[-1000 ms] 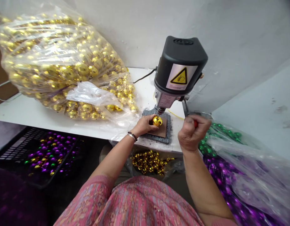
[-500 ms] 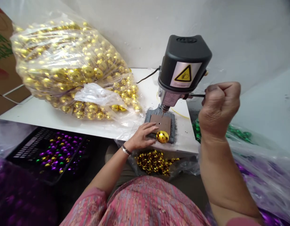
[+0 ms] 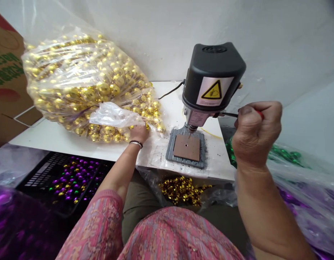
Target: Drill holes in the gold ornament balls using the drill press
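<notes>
My left hand (image 3: 140, 133) reaches into the opening of a clear plastic bag (image 3: 88, 85) full of shiny gold balls; its fingers are hidden by plastic and balls. My right hand (image 3: 256, 131) is closed round the red-ended lever (image 3: 229, 114) of a small black drill press (image 3: 214, 77). Under the drill bit, a brown plate (image 3: 186, 148) with a small hole lies on the grey ribbed base (image 3: 170, 150). No ball sits on the plate.
Gold balls lie in an open bag (image 3: 183, 189) below the table edge. A black crate (image 3: 38, 169) at the left holds purple, gold and green balls. A cardboard box (image 3: 7, 79) stands far left. Green (image 3: 287, 155) and purple items in plastic lie at the right.
My left hand has moved left from the drill base to the bag of gold balls. The gold ball at the front of the plate is gone from there. My right hand stays on the lever.
</notes>
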Tool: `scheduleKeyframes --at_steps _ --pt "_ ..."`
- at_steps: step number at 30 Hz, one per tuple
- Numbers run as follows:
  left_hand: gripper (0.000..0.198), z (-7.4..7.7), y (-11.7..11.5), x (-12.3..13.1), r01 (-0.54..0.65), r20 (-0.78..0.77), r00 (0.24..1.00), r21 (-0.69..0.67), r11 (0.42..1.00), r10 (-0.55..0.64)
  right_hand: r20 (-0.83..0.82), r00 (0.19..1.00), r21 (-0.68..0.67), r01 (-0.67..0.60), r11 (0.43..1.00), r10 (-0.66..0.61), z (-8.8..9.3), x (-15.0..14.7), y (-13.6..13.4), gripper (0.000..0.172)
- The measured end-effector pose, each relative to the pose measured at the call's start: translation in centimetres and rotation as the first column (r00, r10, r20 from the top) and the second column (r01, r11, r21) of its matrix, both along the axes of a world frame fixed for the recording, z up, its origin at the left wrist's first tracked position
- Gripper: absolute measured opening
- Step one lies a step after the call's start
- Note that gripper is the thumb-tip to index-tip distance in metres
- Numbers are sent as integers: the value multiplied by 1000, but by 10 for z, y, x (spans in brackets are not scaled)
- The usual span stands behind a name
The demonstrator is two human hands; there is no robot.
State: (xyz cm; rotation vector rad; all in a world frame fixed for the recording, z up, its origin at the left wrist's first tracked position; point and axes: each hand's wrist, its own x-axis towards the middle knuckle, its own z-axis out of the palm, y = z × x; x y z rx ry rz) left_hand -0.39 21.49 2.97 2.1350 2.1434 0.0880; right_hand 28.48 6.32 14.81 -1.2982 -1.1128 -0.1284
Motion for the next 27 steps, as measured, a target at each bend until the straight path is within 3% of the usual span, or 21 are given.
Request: scheduleKeyframes --at_steps 2,4,6,7,9,11,13,15,17,20,27 --pt "43 -1 -7 0 1 43 999 27 1000 -2 17 1000 28 9 1000 -9 -1 0 -1 25" --pt "42 -1 -21 -2 64 203 977 53 997 -74 27 1000 47 11 999 -12 -1 -1 -1 24" --pt "43 0 -40 -4 132 486 861 69 989 -149 26 1000 52 6 999 -7 -2 -2 -1 23" --pt "46 2 -51 -4 149 647 746 68 986 -157 22 1000 55 2 998 -3 -2 -3 -1 23" --pt "56 3 -72 -2 163 902 427 0 987 -71 9 1000 69 -3 998 2 -3 -4 0 23" --pt "63 3 -90 4 228 987 120 -131 965 105 -11 1000 78 -15 997 16 -3 -5 -1 22" --pt "66 0 -101 13 318 964 -70 -224 921 258 -20 999 78 -26 997 27 -1 -6 -1 21" --pt "63 -4 -106 24 366 931 -158 -255 895 329 -7 999 75 -39 996 40 1 -6 -2 20" --pt "61 -8 -105 35 392 922 -187 -246 886 339 26 999 73 -49 996 47 2 -7 -3 19" --pt "65 -11 -100 50 423 938 -154 -222 878 311 72 996 75 -49 996 44 2 -6 -4 19" --pt "60 -10 -88 76 443 975 116 -224 868 192 108 994 -2 -25 1000 25 5 -2 1 22"
